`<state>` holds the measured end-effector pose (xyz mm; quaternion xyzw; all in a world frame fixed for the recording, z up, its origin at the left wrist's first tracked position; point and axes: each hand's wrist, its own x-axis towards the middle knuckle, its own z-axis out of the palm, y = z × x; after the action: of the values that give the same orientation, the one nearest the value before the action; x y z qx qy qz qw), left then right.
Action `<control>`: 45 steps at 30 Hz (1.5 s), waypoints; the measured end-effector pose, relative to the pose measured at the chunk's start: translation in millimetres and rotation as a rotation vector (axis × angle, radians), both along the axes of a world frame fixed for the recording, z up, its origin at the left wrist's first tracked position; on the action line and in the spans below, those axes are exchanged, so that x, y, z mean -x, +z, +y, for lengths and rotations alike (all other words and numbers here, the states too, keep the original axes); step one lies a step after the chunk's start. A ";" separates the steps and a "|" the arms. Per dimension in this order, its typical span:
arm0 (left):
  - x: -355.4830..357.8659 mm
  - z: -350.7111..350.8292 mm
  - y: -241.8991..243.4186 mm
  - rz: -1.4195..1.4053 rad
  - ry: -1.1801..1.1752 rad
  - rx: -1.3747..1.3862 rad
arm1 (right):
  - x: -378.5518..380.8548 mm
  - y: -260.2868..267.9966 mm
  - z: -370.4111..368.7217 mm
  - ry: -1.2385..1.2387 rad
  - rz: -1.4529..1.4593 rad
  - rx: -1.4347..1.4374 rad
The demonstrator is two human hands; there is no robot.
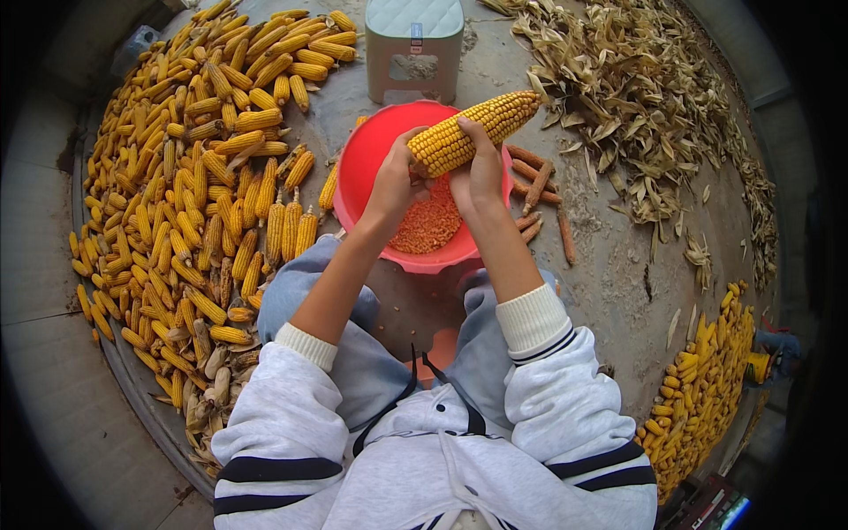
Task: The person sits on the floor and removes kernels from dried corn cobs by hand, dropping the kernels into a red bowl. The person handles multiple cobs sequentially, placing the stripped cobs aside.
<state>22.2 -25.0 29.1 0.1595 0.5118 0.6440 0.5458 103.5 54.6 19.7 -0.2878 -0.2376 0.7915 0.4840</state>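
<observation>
Both hands hold one yellow ear of corn (490, 122) above a red plastic basin (364, 159). My left hand (397, 172) grips its thick lower end, with some fingertips hidden under it. My right hand (480, 165) wraps the middle from below, its thumb lying on the kernels. The ear tilts up to the right, its narrower end past the basin's rim. Loose corn kernels (427, 222) lie in the basin, which stands on the floor just beyond my knees. Several bare corn cobs (540, 185) lie on the floor right of the basin.
A big heap of husked corn ears (199, 185) covers the left side. Behind the basin stands a pale plastic stool (414, 59). Dry corn husks (629, 99) are piled at the upper right. Another heap of corn (702, 384) lies at the lower right.
</observation>
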 end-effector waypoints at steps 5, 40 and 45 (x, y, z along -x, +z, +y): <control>-0.6 -1.9 -3.0 0.225 0.037 -0.050 | -1.4 4.7 0.0 0.037 0.149 0.073; 7.8 -3.9 7.5 -0.371 -0.011 -0.164 | -2.5 7.7 -1.0 0.056 0.160 0.060; 12.7 -2.7 6.9 -0.539 -0.011 -0.123 | -3.6 12.9 -2.6 0.069 0.166 0.051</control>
<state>9.5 -27.7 36.0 0.0182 0.3073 0.6900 0.6551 107.1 52.0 32.5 -0.2248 -0.1863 0.8347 0.4669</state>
